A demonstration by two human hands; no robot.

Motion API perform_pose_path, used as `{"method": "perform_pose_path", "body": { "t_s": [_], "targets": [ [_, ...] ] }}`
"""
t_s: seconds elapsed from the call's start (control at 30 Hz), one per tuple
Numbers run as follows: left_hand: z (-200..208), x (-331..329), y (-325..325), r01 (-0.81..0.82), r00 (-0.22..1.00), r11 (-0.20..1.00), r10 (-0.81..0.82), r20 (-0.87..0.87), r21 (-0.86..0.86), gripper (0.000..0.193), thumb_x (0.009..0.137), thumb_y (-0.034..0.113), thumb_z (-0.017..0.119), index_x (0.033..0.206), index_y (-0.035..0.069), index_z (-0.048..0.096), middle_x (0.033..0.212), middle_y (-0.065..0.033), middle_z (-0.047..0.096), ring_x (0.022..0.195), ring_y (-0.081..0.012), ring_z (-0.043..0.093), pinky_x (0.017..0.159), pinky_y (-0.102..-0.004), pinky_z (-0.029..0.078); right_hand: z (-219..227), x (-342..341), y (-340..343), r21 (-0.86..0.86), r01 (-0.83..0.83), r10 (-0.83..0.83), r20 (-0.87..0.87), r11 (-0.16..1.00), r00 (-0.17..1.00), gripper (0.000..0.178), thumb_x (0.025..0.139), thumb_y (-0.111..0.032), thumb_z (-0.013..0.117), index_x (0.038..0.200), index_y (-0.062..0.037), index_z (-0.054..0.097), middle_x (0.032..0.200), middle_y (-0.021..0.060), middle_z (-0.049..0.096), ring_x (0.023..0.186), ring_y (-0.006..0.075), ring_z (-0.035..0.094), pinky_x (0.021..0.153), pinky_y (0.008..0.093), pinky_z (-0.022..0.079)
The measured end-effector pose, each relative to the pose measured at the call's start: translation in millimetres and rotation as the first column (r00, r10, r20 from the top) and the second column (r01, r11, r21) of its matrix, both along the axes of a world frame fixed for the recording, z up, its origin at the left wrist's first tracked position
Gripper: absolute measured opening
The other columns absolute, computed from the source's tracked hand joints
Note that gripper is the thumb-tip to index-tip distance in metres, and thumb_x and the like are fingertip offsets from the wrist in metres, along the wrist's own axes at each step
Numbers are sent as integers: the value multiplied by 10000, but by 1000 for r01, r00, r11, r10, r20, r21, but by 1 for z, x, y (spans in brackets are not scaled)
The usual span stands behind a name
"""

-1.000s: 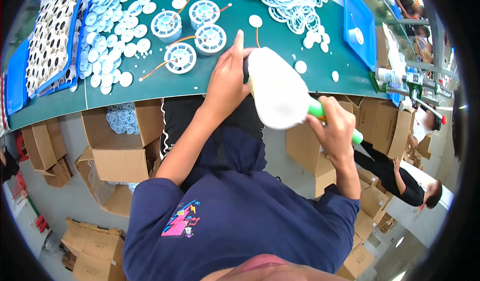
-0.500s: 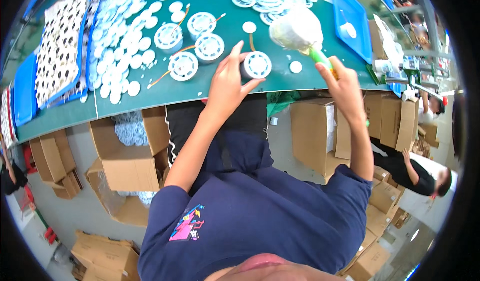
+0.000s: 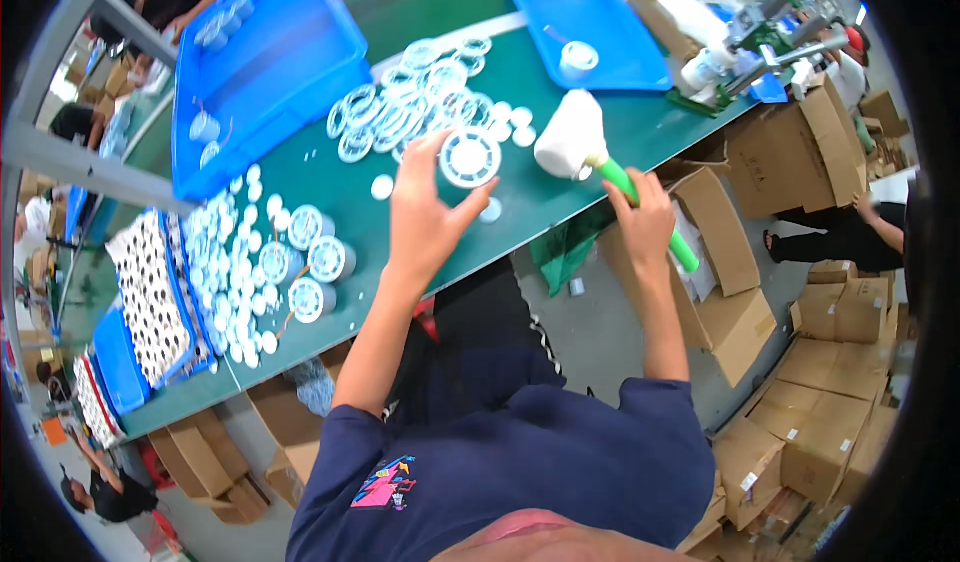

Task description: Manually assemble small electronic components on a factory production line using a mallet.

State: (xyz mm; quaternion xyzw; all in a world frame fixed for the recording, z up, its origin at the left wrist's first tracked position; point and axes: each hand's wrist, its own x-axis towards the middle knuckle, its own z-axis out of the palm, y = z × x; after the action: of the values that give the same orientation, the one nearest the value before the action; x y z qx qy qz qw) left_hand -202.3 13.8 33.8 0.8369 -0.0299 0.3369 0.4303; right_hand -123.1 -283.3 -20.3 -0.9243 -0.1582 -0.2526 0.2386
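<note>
Between the thumb and fingers of my left hand [image 3: 422,224] is a round cylindrical part with a white slotted top [image 3: 470,158], held over the green table near its front edge. My right hand [image 3: 643,220] is wrapped round the green handle of a mallet [image 3: 570,134]. The mallet's bulky head looks wrapped in white and is just right of the round part, apart from it. Several similar cylindrical parts [image 3: 328,259], some with orange wires, stand to the left. Small white discs [image 3: 383,187] lie near my left hand.
Loose pale rings [image 3: 432,92] are heaped beyond my left hand. A blue tray [image 3: 640,67] lies at the far right, beside a metal bench device [image 3: 745,62]; a larger blue tray [image 3: 345,47] is far left. White discs [image 3: 222,292] and a black-spotted white sheet [image 3: 150,297] lie left. Open cartons [image 3: 735,322] stand below.
The view has swung round, bringing the large blue tray into sight. My left hand still holds the round part, now closer to the rings. The mallet's handle shows more fully.
</note>
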Motion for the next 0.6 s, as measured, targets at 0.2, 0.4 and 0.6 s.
{"method": "perform_pose_path", "body": {
  "t_s": [0.2,0.4,0.6],
  "targets": [
    [11,166,-96,295,951,942,-305,43,157,609,788,241,859,1282,8,589,1219,-197,644,1132,-403,626,984,-450,489,-28,-30,-40,-10,304,-304,-99,952,948,312,926,-247,738,1184,-81,679,953,168,605,909,401,619,772,500,473],
    [-64,293,-102,180,973,776,-49,-227,604,687,833,456,791,1328,27,584,1239,-187,665,1212,-378,595,1138,-575,336,-26,-41,7,165,190,-140,-273,968,952,459,987,-135,648,1422,-27,550,1042,220,572,967,423,612,835,496,507],
    [-30,233,-109,-10,992,919,-40,119,395,713,889,484,742,1387,13,547,1337,-215,585,1294,-399,526,1148,-585,337,-13,-37,25,95,26,8,-339,995,941,495,988,-181,665,1391,51,494,1019,256,576,885,480,630,739,542,510]
  ]
}}
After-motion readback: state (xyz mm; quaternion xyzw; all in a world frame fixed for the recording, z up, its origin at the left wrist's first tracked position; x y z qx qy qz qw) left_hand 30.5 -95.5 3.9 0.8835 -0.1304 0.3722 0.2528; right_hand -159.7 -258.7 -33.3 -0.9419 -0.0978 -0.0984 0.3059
